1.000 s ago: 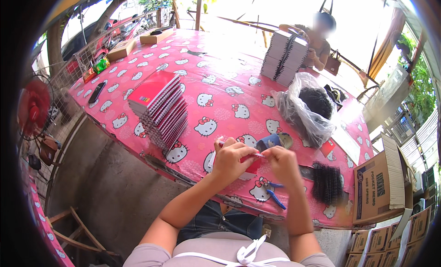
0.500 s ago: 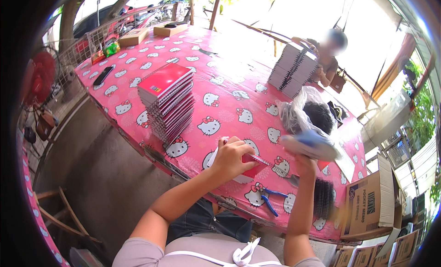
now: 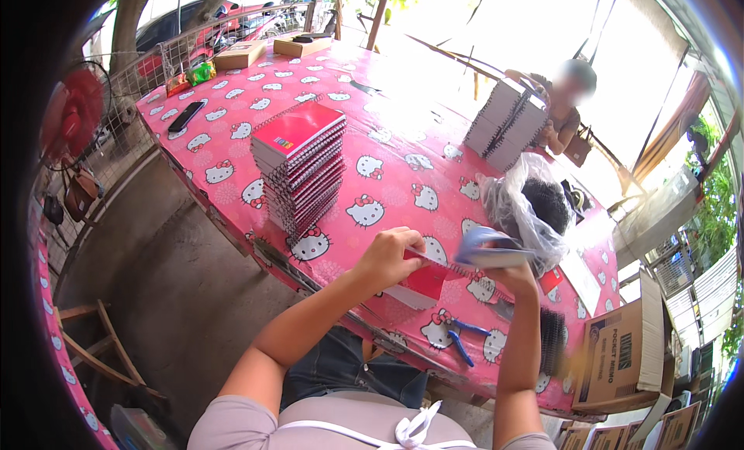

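My left hand (image 3: 391, 258) is closed on a red-covered notebook (image 3: 422, 286), holding it upright near the table's front edge. A wire coil (image 3: 465, 272) runs along its edge and sticks out to the right. Closed around a blue-and-white rounded tool (image 3: 492, 249), my right hand (image 3: 513, 275) holds it just over the coil's free end; motion blur hides its exact kind. Blue-handled pliers (image 3: 463, 340) lie in front of the notebook. A tall stack of red spiral notebooks (image 3: 301, 179) stands to the left.
Black coils (image 3: 552, 340) lie right of my right forearm, beside a cardboard box (image 3: 620, 353). A clear plastic bag (image 3: 500, 193) holds more black coils. Across the table, a person (image 3: 570, 113) handles a notebook stack (image 3: 504, 125). A phone (image 3: 186, 117) lies far left.
The blue-and-white tool in my right hand has moved left, closer to the notebook's coil. My left hand keeps its hold on the notebook. The whole view has shifted slightly.
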Available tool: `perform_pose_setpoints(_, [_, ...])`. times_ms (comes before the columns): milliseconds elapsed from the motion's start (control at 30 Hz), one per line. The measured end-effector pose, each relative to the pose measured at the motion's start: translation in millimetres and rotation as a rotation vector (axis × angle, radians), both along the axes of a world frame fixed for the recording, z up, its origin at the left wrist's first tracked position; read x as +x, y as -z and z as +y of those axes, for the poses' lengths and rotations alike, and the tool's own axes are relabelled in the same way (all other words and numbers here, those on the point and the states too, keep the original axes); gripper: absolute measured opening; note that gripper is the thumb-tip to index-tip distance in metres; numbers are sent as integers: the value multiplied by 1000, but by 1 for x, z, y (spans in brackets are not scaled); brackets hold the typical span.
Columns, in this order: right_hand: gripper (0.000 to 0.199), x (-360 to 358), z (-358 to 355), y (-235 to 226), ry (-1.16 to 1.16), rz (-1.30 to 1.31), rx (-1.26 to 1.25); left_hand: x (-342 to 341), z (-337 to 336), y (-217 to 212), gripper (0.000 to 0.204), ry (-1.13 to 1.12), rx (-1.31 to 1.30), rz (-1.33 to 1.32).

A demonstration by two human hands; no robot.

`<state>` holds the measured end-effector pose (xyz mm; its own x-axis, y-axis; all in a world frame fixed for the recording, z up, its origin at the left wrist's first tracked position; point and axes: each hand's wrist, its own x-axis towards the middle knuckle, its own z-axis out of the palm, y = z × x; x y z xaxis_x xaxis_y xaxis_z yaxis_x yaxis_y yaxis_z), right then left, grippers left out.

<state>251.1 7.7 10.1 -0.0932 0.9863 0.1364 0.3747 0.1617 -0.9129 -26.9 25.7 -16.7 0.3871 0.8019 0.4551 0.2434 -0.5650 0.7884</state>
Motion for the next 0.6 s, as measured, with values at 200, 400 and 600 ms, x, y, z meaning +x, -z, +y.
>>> perform_pose_setpoints(200, [28,31,9,30,204,-690,198,5,5,-7,20,100,-186,-77])
perform_pose_setpoints(400, [22,-53,-20,-36,-147,-613,-6,2,6,-3,21,29,-108,-65])
perform_pose_setpoints(600, [14,-81,-40,-27,153,-707,352,12,1,18,21,-15,-28,-256])
